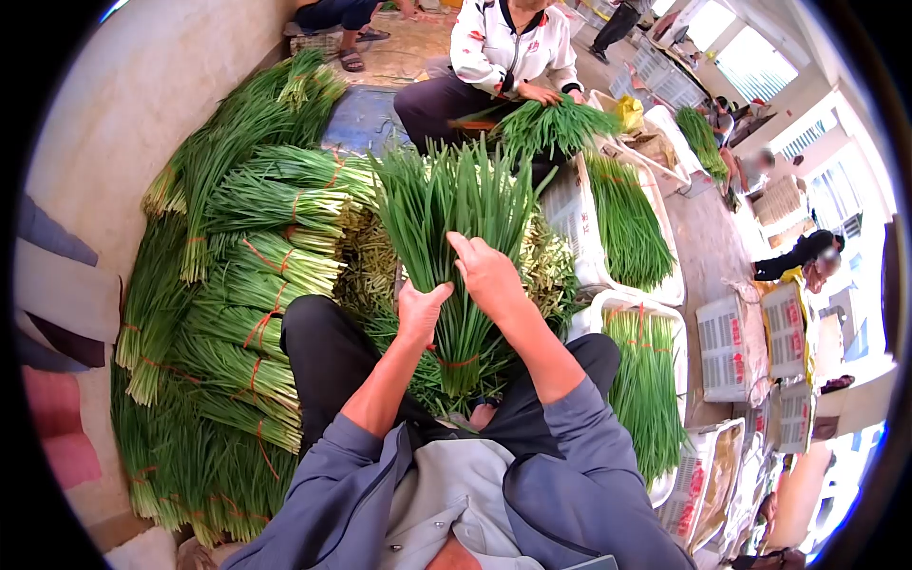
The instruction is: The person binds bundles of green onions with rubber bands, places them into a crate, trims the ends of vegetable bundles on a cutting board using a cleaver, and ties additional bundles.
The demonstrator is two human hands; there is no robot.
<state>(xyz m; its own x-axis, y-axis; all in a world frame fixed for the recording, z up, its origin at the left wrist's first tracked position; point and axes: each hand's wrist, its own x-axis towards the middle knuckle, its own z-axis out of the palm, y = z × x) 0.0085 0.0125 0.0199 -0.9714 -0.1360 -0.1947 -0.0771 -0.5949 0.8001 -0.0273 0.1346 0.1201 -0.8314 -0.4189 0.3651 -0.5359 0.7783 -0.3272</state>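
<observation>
Head view (only feed I have). My left hand [418,312] and right hand [489,275] are both on one bundle of long green leaves [458,204], upright between the knees, leaf ends up. Left fingers: curled in, clamped on the bundle's left side, thumb over the front; their tips partly hidden. Right fingers: bent over its front right side, also clamped on it as far as I can see.

Progress, my judgement: this bundle looks nearly finished, since a red band [459,363] already circles its lower part. Done: the heap of tied bundles [261,285] to the left, most with red bands showing. Not done: the leaves [551,125] in the hands of the co-worker [513,57] opposite, on which I see no band. Whether the held bundle needs more evening up, I cannot tell.

Counts: held bundle, one; band visible on it, one. Leaf-filled crates close on the right, two: an upper white crate [568,214] and a lower white crate [586,320]. Co-worker directly opposite, one. Heap: well over ten bundles; overlap prevents an exact count.
</observation>
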